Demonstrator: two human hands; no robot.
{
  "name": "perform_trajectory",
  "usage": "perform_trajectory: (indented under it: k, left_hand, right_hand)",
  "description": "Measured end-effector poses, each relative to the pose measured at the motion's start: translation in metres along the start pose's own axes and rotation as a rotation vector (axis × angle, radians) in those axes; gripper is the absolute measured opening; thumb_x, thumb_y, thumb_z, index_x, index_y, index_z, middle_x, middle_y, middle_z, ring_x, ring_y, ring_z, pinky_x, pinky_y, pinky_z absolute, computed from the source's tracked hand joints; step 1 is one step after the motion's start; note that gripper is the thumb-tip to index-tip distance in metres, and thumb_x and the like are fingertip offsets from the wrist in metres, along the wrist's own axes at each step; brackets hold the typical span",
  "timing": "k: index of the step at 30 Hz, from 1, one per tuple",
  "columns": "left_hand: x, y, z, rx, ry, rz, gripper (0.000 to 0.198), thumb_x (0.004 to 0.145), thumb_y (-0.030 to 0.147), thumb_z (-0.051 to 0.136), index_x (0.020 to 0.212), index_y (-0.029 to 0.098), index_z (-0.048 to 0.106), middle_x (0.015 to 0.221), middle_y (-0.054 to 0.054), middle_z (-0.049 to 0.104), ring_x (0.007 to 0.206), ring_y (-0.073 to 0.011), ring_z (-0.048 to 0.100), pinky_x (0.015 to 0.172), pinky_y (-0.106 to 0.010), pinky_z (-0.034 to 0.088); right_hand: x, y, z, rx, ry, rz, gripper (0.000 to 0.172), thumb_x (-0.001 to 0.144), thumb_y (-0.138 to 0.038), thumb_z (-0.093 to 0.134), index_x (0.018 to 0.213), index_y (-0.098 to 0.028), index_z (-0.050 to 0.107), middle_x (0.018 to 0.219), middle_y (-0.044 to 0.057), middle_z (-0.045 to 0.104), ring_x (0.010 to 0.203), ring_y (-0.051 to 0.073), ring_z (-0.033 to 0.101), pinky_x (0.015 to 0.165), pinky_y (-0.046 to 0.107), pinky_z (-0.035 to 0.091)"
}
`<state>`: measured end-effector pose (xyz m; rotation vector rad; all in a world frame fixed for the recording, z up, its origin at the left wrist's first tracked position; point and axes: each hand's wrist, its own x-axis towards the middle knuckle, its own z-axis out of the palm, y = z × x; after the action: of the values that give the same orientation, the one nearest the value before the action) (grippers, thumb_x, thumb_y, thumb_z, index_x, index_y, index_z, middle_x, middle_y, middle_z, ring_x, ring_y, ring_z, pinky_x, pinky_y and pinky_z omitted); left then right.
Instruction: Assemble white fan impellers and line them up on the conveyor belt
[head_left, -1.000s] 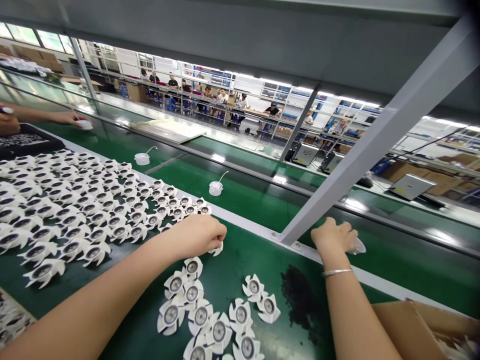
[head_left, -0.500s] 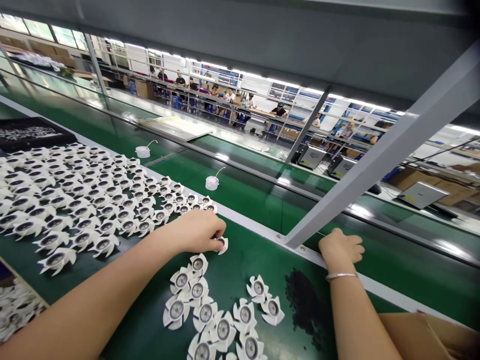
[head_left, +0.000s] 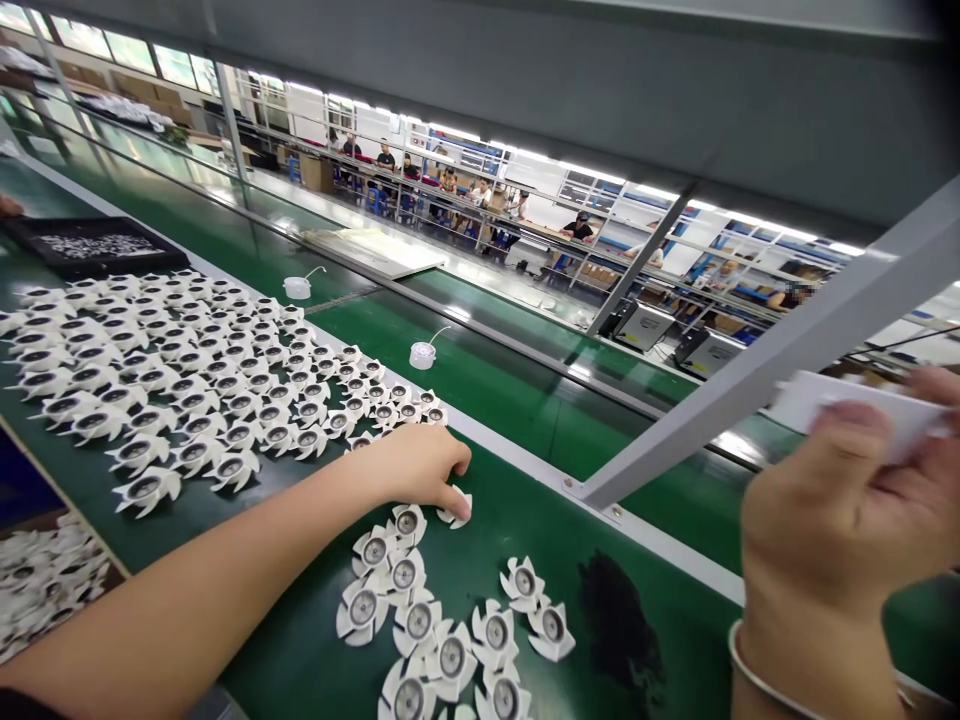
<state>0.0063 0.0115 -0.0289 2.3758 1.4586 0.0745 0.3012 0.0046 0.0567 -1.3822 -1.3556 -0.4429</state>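
1. The right hand (head_left: 847, 520), a bangle (head_left: 757, 668) at its wrist, is now hanging high and close to the camera. A second ago it was resting low at the table's far edge. Its thumb and fingers are pinching a flat white strip (head_left: 870, 412), which is too blurred to identify.
2. A loose cluster (head_left: 442, 640) of white fans is lying on the green mat (head_left: 525, 520), beside a dark smudge (head_left: 622, 640).
3. The left hand (head_left: 416, 468) is staying almost where it was, with its fingers curled. Its fingertips are closing on one fan (head_left: 456, 510), which is lying flat on the mat just beyond the cluster, between it and the rows.
4. The rows (head_left: 187, 390) of fans are spreading away to the left, unchanged.
5. Judging by this, only the left hand is handling fans right now, while the right is occupied with the strip.
6. Beyond the mat, a green belt (head_left: 487, 400) is carrying two small round parts (head_left: 422, 353), well apart from each other. A black tray (head_left: 90, 245) is sitting at the far left.
7. People (head_left: 450, 190) are sitting at benches in the distance.
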Motion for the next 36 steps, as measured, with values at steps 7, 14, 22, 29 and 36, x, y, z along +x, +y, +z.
perform_trajectory:
  k: [7, 14, 22, 29, 36]
  left_hand:
    - [0.002, 0.001, -0.001, -0.074, 0.142, -0.105, 0.04, 0.076, 0.058, 0.067, 0.099, 0.025, 0.069, 0.086, -0.001, 0.072, 0.077, -0.0205, 0.063, 0.059, -0.029, 0.033]
    - [-0.005, -0.015, -0.018, -0.237, 0.271, -0.201, 0.033, 0.089, 0.05, 0.05, 0.085, 0.022, 0.066, 0.078, 0.0, 0.068, 0.071, -0.0167, 0.06, 0.06, -0.027, 0.037]
    - [-0.007, -0.02, -0.014, -0.423, -0.027, -0.107, 0.028, 0.078, 0.047, 0.065, 0.092, 0.023, 0.07, 0.083, 0.001, 0.072, 0.069, -0.0144, 0.062, 0.055, -0.023, 0.039]
    - [0.001, -0.02, -0.001, -0.396, -0.023, -0.079, 0.019, 0.078, 0.036, 0.063, 0.09, 0.025, 0.073, 0.082, 0.002, 0.073, 0.072, -0.0139, 0.064, 0.059, -0.022, 0.042]
    - [-0.004, -0.016, -0.006, -0.38, 0.011, -0.113, 0.021, 0.076, 0.038, 0.064, 0.091, 0.024, 0.071, 0.085, 0.001, 0.073, 0.073, -0.0156, 0.065, 0.059, -0.024, 0.043]
  right_hand:
    - [-0.059, -0.043, 0.043, 0.498, -1.024, -0.019, 0.017, 0.082, -0.035, 0.066, 0.087, -0.021, 0.057, 0.086, 0.002, 0.066, 0.076, 0.017, 0.061, 0.07, 0.032, 0.05]
    - [-0.093, -0.048, 0.065, 0.557, -1.294, -0.195, 0.015, 0.079, -0.026, 0.072, 0.081, -0.021, 0.057, 0.107, 0.004, 0.068, 0.105, 0.022, 0.061, 0.088, 0.033, 0.047]
    - [-0.102, -0.046, 0.075, 0.461, -1.384, -0.198, 0.014, 0.074, -0.017, 0.078, 0.075, -0.02, 0.064, 0.116, 0.007, 0.069, 0.111, 0.024, 0.062, 0.095, 0.038, 0.046]
    - [-0.111, -0.049, 0.081, 0.336, -1.398, -0.231, 0.02, 0.069, -0.012, 0.079, 0.069, -0.02, 0.06, 0.098, 0.007, 0.071, 0.112, 0.027, 0.063, 0.085, 0.035, 0.046]
    - [-0.1, -0.049, 0.073, 0.326, -1.384, -0.289, 0.015, 0.07, -0.019, 0.076, 0.075, -0.021, 0.062, 0.094, 0.002, 0.071, 0.086, 0.021, 0.065, 0.076, 0.031, 0.046]
